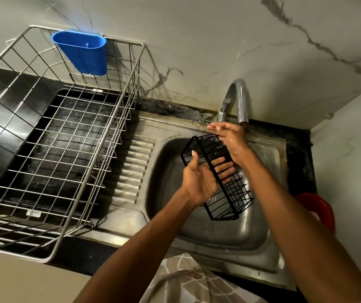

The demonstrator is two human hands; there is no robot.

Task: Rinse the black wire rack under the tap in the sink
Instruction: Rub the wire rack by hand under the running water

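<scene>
Both hands work over the sink bowl (197,232), at about four o'clock in the view. Left hand (199,180) lies palm up with fingers straight and relaxed, cradling the black wire rack (215,174) from beneath; its fingers show through the bars and its thumb rises beside the near side. Right hand (229,136), wet and flat with fingers extended, rests on the rack's far upper end, just under the tap (238,101) at two o'clock. The rack hangs tilted above the bowl, its lower end pointing toward five o'clock.

At nine o'clock a steel dish basket (50,154) sits on the counter, a blue plastic cup (81,52) hooked on its far rim at eleven o'clock. A ribbed draining board (131,167) lies between basket and bowl.

Judged from this, rinsing is under way; next the rack likely needs turning so water reaches every side.

Whether water is running is hard to tell. A red object (319,208) at four o'clock is partly hidden behind the right forearm.
</scene>
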